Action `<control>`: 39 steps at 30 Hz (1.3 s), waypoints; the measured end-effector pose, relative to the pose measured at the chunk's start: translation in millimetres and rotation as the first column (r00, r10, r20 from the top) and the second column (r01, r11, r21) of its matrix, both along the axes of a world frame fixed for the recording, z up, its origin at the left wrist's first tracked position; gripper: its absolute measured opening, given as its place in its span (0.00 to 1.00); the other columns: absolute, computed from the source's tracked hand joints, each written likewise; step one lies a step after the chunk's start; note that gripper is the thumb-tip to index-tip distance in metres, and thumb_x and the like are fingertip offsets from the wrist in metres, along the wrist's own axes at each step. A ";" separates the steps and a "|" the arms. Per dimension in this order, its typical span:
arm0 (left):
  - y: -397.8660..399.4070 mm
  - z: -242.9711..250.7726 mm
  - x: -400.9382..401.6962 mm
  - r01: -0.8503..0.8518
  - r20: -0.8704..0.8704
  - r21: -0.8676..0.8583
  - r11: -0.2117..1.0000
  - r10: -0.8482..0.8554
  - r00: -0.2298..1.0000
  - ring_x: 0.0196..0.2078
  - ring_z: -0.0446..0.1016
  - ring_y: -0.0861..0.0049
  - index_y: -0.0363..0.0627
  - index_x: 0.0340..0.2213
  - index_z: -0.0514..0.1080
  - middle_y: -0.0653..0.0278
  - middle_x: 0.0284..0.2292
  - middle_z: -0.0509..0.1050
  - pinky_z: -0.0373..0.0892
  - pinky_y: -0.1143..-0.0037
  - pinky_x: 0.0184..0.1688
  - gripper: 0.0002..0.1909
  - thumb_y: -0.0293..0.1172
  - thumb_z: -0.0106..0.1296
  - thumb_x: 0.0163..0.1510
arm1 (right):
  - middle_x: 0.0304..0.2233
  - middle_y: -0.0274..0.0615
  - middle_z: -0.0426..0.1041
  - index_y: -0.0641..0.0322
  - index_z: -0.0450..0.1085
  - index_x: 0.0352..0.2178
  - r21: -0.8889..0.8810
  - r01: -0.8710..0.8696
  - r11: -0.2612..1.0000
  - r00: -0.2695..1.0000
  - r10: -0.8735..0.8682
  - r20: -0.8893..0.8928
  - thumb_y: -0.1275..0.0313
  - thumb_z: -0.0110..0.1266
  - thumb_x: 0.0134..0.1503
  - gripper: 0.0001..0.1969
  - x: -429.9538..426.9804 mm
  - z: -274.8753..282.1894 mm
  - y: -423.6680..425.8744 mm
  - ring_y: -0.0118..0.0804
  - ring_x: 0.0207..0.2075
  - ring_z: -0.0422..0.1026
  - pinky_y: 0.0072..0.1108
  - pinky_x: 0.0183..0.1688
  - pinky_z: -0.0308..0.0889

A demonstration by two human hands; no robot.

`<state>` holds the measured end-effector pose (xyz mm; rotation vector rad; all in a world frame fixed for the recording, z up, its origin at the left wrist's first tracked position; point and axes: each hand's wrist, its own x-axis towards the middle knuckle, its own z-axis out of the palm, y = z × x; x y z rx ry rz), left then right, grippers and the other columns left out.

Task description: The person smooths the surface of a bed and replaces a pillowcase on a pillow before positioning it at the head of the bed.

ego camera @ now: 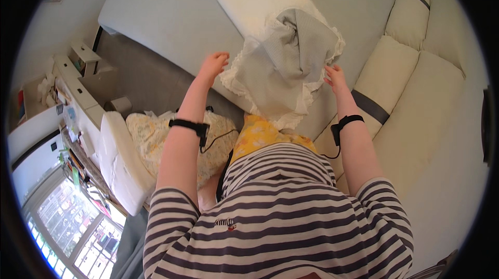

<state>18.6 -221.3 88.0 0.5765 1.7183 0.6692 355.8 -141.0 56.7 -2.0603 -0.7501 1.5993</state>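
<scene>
A grey ribbed fabric cover with ruffled off-white trim (278,84) lies crumpled on the bed before me. It overlaps the lower corner of a white foam pillow or cushion (253,2). Just left of the ruffle, my left hand (215,66) is raised with its fingers apart and nothing in it. My right hand (335,78) is at the ruffle's right edge, fingers spread and slightly bent; whether the fingertips touch the trim I cannot tell. Each forearm wears a black strap with a small device and a cable.
The pale mattress (156,18) extends beyond the cover. Cream headboard cushions (390,64) with dark bands line the right. At the left are a floral bedding item (146,129), a white padded slab (121,166), a white cabinet with drawers (76,80) and a window (70,209).
</scene>
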 end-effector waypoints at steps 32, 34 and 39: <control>93.4 28.2 73.3 0.460 -0.312 0.642 0.614 -0.339 0.888 0.51 0.44 0.63 0.41 0.47 0.40 0.50 0.48 0.42 0.47 0.71 0.49 0.45 0.36 0.55 0.31 | 0.41 0.38 0.58 0.65 0.61 0.35 0.642 -0.292 0.709 0.671 0.630 -0.391 0.71 0.48 0.42 0.16 -53.2 138.6 -15.1 0.30 0.42 0.56 0.21 0.44 0.50; 98.6 35.6 71.2 0.466 -0.350 0.706 0.534 -0.310 0.884 0.51 0.43 0.63 0.41 0.47 0.42 0.50 0.48 0.42 0.46 0.71 0.50 0.43 0.35 0.54 0.32 | 0.43 0.42 0.55 0.66 0.64 0.31 0.789 -0.479 0.385 0.603 0.797 -0.023 0.72 0.50 0.39 0.15 -61.9 130.1 -27.0 0.33 0.44 0.54 0.22 0.45 0.49; 95.6 29.2 51.0 0.692 -0.470 0.657 0.298 -0.557 0.685 0.40 0.57 0.70 0.39 0.25 0.57 0.51 0.42 0.55 0.56 0.77 0.41 0.13 0.26 0.49 0.34 | 0.41 0.47 0.54 0.66 0.65 0.24 0.710 -0.678 0.190 0.455 0.868 0.202 0.71 0.52 0.37 0.11 -82.8 132.8 -54.8 0.42 0.44 0.52 0.25 0.45 0.49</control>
